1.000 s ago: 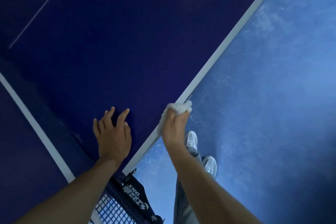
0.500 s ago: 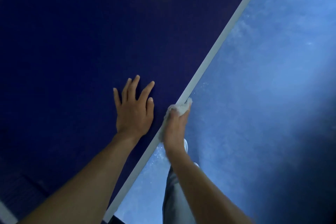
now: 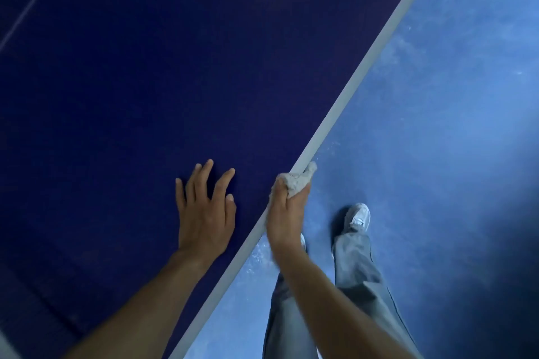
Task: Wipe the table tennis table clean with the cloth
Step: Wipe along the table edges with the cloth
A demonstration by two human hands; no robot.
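The dark blue table tennis table (image 3: 175, 67) fills the left and middle of the view, with a white stripe along its side edge (image 3: 364, 67) running diagonally. My right hand (image 3: 287, 213) grips a bunched pale cloth (image 3: 296, 181) and holds it against that edge, fingers curled round the cloth. My left hand (image 3: 205, 210) lies flat on the tabletop just left of the edge, fingers spread and straight.
To the right of the table is a blue, dusty floor (image 3: 437, 154). My legs in grey trousers (image 3: 358, 285) and a white shoe (image 3: 357, 217) stand close beside the table edge. A thin white centre line (image 3: 32, 3) crosses the top left.
The net at the lower left has passed out of view as I moved along the side. Both hands have slid along the edge with the cloth. My right foot has stepped forward.
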